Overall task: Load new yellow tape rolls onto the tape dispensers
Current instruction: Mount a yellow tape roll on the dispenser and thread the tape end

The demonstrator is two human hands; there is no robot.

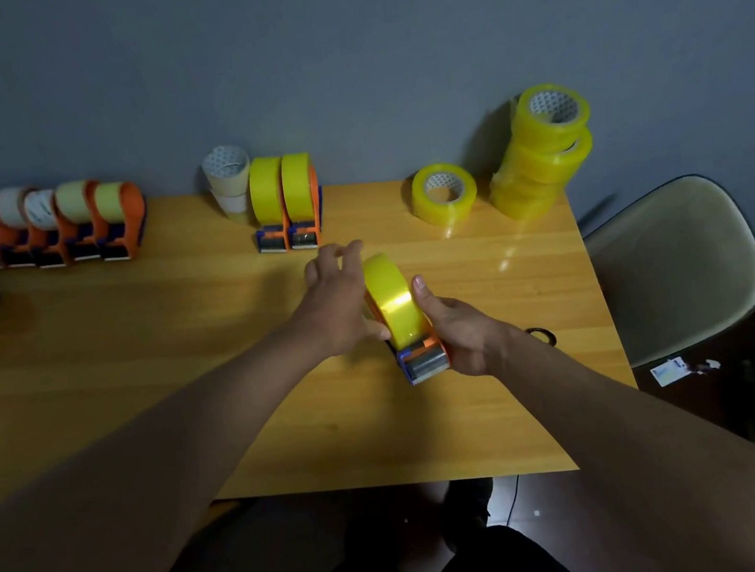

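While the orange dispenser (420,354) stands on the wooden table (178,371), my right hand (461,326) wraps its right side, thumb up beside the yellow tape roll (393,303) seated in it. My left hand (335,300) presses the roll's left face, fingers spread loosely above. Two loaded dispensers (285,201) stand well behind; spare rolls (538,151) are stacked far right.

Both hands (339,307) (461,326) around yellow-loaded tape dispenser (411,330) on table (175,351)
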